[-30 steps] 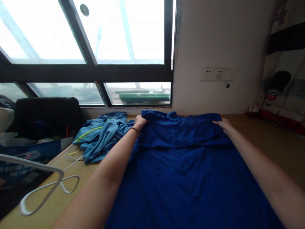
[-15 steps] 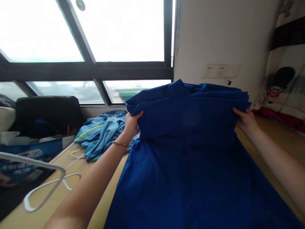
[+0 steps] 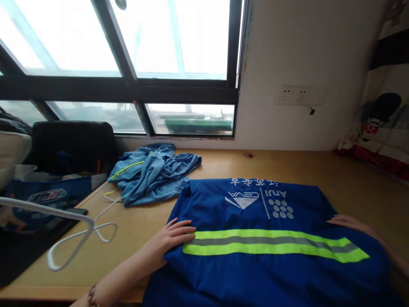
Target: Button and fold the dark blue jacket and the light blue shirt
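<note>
A dark blue work shirt (image 3: 255, 251) lies folded on the wooden table (image 3: 143, 226), its back up, showing a white logo and a yellow-and-grey reflective stripe. My left hand (image 3: 174, 238) rests flat with fingers stretched out on the shirt's left edge. At the shirt's right edge lies my right hand (image 3: 349, 222), also flat and open on the cloth. Neither hand grips anything.
A crumpled light blue garment (image 3: 153, 172) lies at the back left of the table. A white clothes hanger (image 3: 79, 236) juts in from the left. A black chair (image 3: 73, 145) and a blue bag (image 3: 47, 198) stand left. Wall sockets (image 3: 298, 96) sit above the table.
Both hands lifted the shirt's far end, folded it toward me and laid it down. The printed back now faces up, and the hands have let go and lie flat on it.
</note>
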Available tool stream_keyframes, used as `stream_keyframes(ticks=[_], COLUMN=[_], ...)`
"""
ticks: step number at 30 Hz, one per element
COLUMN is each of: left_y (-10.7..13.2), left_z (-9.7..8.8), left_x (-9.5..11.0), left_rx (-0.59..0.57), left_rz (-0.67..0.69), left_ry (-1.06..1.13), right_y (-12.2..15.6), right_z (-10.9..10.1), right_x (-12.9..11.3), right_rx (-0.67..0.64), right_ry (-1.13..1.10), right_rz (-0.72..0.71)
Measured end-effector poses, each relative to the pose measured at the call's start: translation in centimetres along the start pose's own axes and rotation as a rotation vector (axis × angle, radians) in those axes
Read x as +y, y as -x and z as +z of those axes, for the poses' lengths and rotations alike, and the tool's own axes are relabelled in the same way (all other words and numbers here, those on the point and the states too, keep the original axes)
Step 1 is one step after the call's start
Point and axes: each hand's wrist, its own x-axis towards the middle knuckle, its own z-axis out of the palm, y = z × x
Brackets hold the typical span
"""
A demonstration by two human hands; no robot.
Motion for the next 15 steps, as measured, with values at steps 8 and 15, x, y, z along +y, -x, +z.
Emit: stream_keyframes(ticks=[8,15], left_y=[-6.9,-15.0], left_z=[-0.4,-3.2], left_x=[-7.5,-9.0], left_rx=[0.087,0.311], left_rz=[0.157,0.095], left_ry=[-0.249,-0.616], right_y=[-6.2,-12.6], right_z=[0.3,4.0], right_x=[1.1,-3.7], right_rx=[-0.156,0.053], right_ry=[0.102,0.223], right_rz=[-0.407,-0.531])
